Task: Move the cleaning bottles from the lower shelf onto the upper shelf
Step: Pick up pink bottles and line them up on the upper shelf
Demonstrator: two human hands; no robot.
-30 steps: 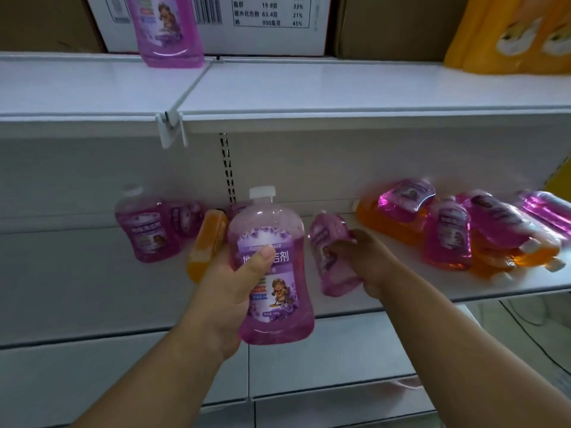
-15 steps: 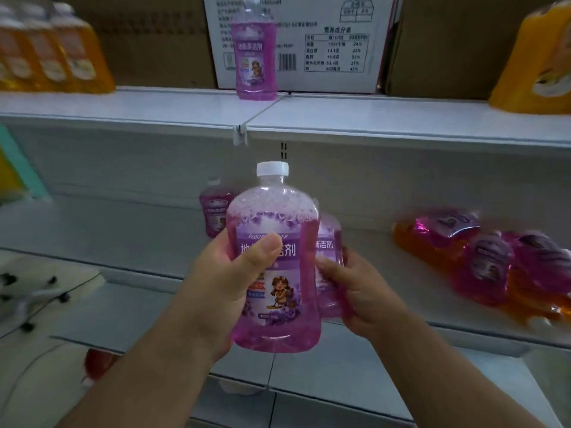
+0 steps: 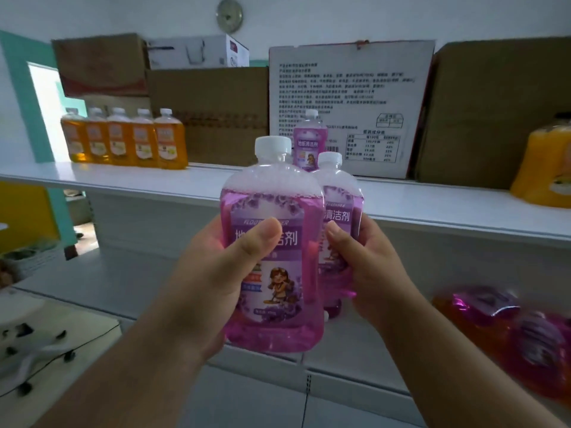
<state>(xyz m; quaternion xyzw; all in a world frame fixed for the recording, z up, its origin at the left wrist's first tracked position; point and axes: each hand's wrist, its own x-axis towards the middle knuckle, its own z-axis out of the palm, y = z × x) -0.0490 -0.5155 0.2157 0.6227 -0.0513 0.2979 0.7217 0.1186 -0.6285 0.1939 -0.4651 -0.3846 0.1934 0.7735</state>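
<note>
My left hand (image 3: 213, 273) grips a purple floor-cleaner bottle (image 3: 272, 193) with a white cap, held upright in front of me. My right hand (image 3: 367, 267) grips a second purple bottle (image 3: 341, 193), partly hidden behind the first. Both bottles are raised to about the level of the upper shelf (image 3: 432, 205). One purple bottle (image 3: 310, 140) stands upright on the upper shelf behind them. On the lower shelf (image 3: 102, 282) at the right lies a blurred heap of purple and orange bottles (image 3: 506, 329).
A row of several orange bottles (image 3: 123, 139) stands at the left of the upper shelf, and a large orange bottle (image 3: 543, 165) at its right end. Cardboard boxes (image 3: 349, 109) line the back of the upper shelf. A doorway (image 3: 52, 112) opens at far left.
Both hands have lifted their purple bottles from the lower shelf up to the upper shelf's height. My view has tilted upward, showing the boxes and wall.
</note>
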